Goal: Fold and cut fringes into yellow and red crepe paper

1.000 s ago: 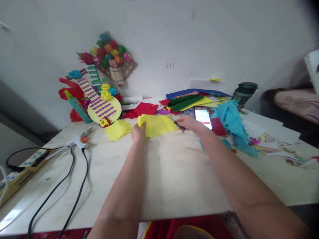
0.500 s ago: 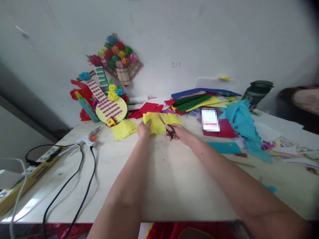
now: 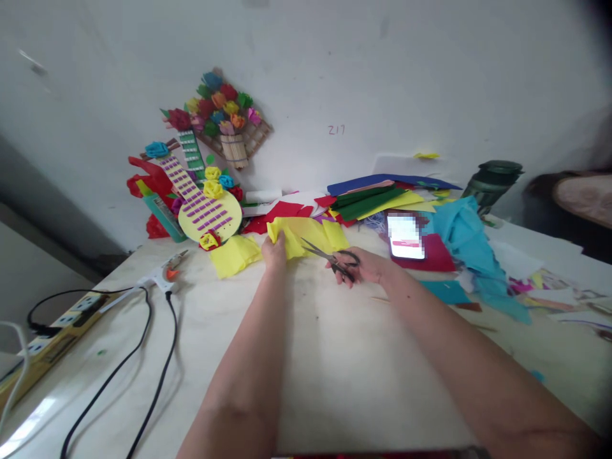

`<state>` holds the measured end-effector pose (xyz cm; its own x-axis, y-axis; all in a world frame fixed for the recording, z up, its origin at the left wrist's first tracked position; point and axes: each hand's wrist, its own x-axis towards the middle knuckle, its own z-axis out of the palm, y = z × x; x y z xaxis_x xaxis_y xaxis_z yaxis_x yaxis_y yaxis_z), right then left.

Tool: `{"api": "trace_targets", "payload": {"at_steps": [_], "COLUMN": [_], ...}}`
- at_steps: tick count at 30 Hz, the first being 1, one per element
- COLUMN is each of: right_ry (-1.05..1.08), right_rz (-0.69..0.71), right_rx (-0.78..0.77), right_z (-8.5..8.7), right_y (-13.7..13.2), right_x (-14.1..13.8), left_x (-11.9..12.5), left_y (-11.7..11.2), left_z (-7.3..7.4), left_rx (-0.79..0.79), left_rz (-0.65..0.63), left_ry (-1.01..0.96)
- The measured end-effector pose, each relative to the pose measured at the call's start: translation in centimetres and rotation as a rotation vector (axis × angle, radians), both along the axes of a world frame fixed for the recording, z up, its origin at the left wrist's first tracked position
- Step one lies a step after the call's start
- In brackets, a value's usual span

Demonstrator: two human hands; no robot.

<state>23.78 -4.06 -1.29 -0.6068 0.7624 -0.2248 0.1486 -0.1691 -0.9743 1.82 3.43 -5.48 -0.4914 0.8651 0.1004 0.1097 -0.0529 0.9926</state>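
Here's the left hand (image 3: 275, 250), out at the far middle of the counter (image 3: 310, 376), fingers pinched tight on the left end of the yellow paper (image 3: 315, 231) — thumb on the near face, a fold bunched up beside it. The sheet spreads to the right, creased, in front of the jumbled coloured sheets by the wall.

And over to the right, the right hand (image 3: 367, 264) has the scissors (image 3: 335, 259), fingers curled around the dark handles. The blades stand slightly parted, tips pointing left and far, right by the yellow paper — whether they touch it, I can't tell.

Just left of the left hand lies another yellow sheet (image 3: 234, 256), flat, with the guitar-shaped craft (image 3: 210, 220) leaning behind it. Farther left and nearer, a glue gun (image 3: 160, 277) sits on the counter. Right of the scissors, a lit phone (image 3: 406, 247) rests on a dark red sheet (image 3: 440, 255), crumpled light-blue paper (image 3: 459, 224) just beyond to the right.
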Motion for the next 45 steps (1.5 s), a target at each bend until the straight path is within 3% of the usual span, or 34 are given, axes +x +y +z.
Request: {"api": "trace_targets", "payload": {"at_steps": [3, 8, 20, 36, 45], "right_ry": [-0.038, -0.036, 0.107, 0.126, 0.168], "right_rz": [0.089, 0.109, -0.079, -0.203, -0.199], "right_rx": [-0.009, -0.019, 0.047, 0.031, 0.020], "right_z": [-0.2, -0.6, -1.7, -1.8, -2.1], "right_y": [0.2, 0.2, -0.1, -0.5, -0.5], "right_x": [0.9, 0.4, -2.5, -4.0, -4.1], "left_x": [-0.2, 0.0, 1.9, 3.4, 3.4], "left_y": [0.3, 0.4, -1.3, -2.3, -1.8], "left_z": [-0.4, -0.6, 1.8, 2.9, 2.2], "left_rx": [0.088, 0.122, -0.021, -0.085, -0.007], "left_rz": [-0.033, -0.042, -0.001, -0.027, -0.019], "left_ry": [-0.137, -0.251, -0.467, -0.492, -0.408]}}
